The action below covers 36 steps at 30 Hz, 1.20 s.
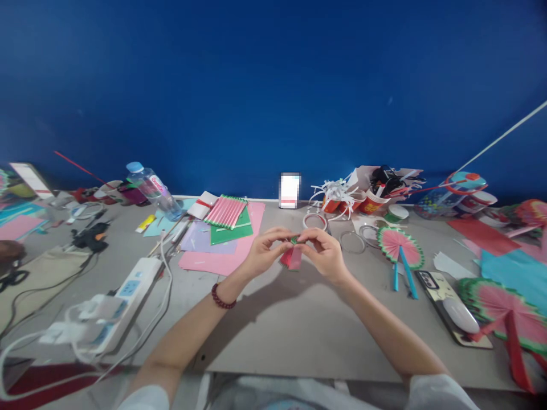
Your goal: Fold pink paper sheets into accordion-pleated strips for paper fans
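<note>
We pinch one folded pink-and-green paper between left grip and right grip, one power strip leftward, one blue-handled fan rightward.

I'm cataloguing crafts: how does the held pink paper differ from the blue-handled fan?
The left hand and right hand hold the pink paper; the blue-handled fan rests on the table. The paper looks narrow; the fan is round. Both show pink and green.

Single head-worn view, looking forward and down across a grey desk, blue wall beyond
</note>
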Each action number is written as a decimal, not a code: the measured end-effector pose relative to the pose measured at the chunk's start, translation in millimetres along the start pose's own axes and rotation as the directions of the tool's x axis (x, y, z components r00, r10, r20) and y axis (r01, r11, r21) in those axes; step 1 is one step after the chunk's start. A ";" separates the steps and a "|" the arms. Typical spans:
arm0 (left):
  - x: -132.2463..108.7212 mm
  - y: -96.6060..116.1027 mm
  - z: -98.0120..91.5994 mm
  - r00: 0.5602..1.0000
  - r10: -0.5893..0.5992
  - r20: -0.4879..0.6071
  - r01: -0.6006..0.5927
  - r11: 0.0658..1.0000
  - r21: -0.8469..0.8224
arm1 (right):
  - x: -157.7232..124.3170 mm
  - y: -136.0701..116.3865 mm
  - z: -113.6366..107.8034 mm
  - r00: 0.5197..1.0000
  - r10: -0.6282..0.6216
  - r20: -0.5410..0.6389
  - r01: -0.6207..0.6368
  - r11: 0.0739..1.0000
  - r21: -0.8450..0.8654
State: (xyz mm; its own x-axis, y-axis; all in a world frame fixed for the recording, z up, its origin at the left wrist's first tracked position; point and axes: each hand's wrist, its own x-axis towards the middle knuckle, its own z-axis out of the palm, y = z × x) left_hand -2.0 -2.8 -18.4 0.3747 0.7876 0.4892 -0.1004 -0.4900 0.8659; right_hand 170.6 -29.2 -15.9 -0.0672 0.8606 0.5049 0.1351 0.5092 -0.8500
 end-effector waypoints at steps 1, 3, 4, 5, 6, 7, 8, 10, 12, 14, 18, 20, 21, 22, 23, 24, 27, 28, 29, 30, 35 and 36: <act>0.6 1.6 -0.9 1.000 0.017 0.006 -0.017 1.000 0.011 | 0.3 -0.2 -0.4 1.000 -0.014 0.007 0.014 1.000 0.001; 1.6 4.7 -2.4 0.999 0.043 0.011 -0.043 0.998 0.038 | 1.0 -0.4 -1.4 0.999 -0.030 0.024 0.030 1.000 0.006; 2.1 6.0 -3.1 0.999 0.053 0.012 -0.054 0.997 0.058 | 1.4 -0.5 -1.9 0.999 -0.035 0.033 0.035 0.999 0.006; 2.4 7.2 -3.7 0.998 0.061 0.013 -0.062 0.995 0.082 | 1.7 -0.5 -2.4 0.998 -0.040 0.041 0.040 0.999 0.006; 2.5 8.3 -4.2 0.998 0.067 0.011 -0.068 0.992 0.110 | 2.0 -0.4 -2.8 0.998 -0.046 0.047 0.046 0.999 0.004; 2.5 9.1 -4.7 0.997 0.073 0.007 -0.074 0.988 0.139 | 2.3 -0.3 -3.1 0.997 -0.053 0.050 0.053 0.999 0.003; 2.4 9.7 -5.1 0.997 0.080 0.007 -0.080 0.983 0.168 | 2.5 -0.2 -3.4 0.997 -0.058 0.052 0.058 0.998 0.001; 1.8 10.5 -5.6 0.995 0.097 0.012 -0.098 0.972 0.216 | 2.8 0.1 -3.6 0.997 -0.059 0.052 0.059 0.998 -0.006; 1.0 11.1 -5.7 0.993 0.113 0.026 -0.116 0.961 0.249 | 2.9 0.2 -3.5 0.997 -0.058 0.046 0.059 0.998 -0.015; 0.1 11.7 -5.4 0.992 0.120 0.037 -0.125 0.954 0.271 | 2.9 0.2 -3.5 0.997 -0.064 0.038 0.065 0.997 -0.030; -0.8 12.9 -5.0 0.994 0.102 0.040 -0.109 0.949 0.296 | 2.9 -0.6 -4.0 0.997 -0.079 0.023 0.081 0.994 -0.074; -0.9 13.2 -4.9 0.994 0.103 0.041 -0.110 0.949 0.296 | 3.0 -1.3 -4.4 0.996 -0.090 0.018 0.091 0.992 -0.089; -0.9 13.3 -4.9 0.993 0.107 0.043 -0.115 0.949 0.294 | 3.1 -1.7 -4.5 0.995 -0.097 0.019 0.098 0.991 -0.092; -1.0 13.4 -4.8 0.993 0.113 0.044 -0.122 0.948 0.293 | 3.2 -2.0 -4.6 0.994 -0.104 0.021 0.105 0.990 -0.091; -1.2 13.5 -4.8 0.992 0.120 0.048 -0.129 0.947 0.293 | 3.3 -2.2 -4.6 0.994 -0.111 0.025 0.113 0.990 -0.086; -1.4 13.5 -4.6 0.990 0.127 0.054 -0.138 0.946 0.292 | 3.3 -2.2 -4.6 0.993 -0.117 0.028 0.119 0.990 -0.079; -2.2 13.7 -4.3 0.986 0.151 0.068 -0.164 0.942 0.293 | 3.0 -1.1 -4.5 0.992 -0.127 0.029 0.128 0.990 -0.060; -2.4 13.9 -4.2 0.986 0.154 0.069 -0.168 0.940 0.297 | 2.8 -0.5 -4.5 0.992 -0.125 0.029 0.126 0.990 -0.057; -2.6 14.2 -4.2 0.985 0.156 0.070 -0.170 0.938 0.303 | 2.6 0.1 -4.5 0.992 -0.121 0.028 0.122 0.991 -0.055; -2.7 14.5 -4.2 0.985 0.158 0.069 -0.172 0.935 0.311 | 2.5 0.5 -4.5 0.993 -0.115 0.026 0.117 0.992 -0.054; -2.5 16.0 -4.3 0.979 0.189 0.081 -0.205 0.921 0.332 | 3.2 -1.0 -4.7 0.996 -0.086 0.024 0.088 0.994 -0.067; -2.4 16.1 -4.3 0.977 0.194 0.084 -0.211 0.920 0.331 | 3.5 -1.7 -4.6 0.996 -0.086 0.026 0.087 0.994 -0.069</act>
State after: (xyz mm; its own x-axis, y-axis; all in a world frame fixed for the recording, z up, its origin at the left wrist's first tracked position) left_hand -8.4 -11.0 -5.1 0.4243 0.6434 0.6372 0.1336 -0.7405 0.6587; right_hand 174.8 -27.1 -12.1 -0.1041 0.8138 0.5718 0.1965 0.5804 -0.7903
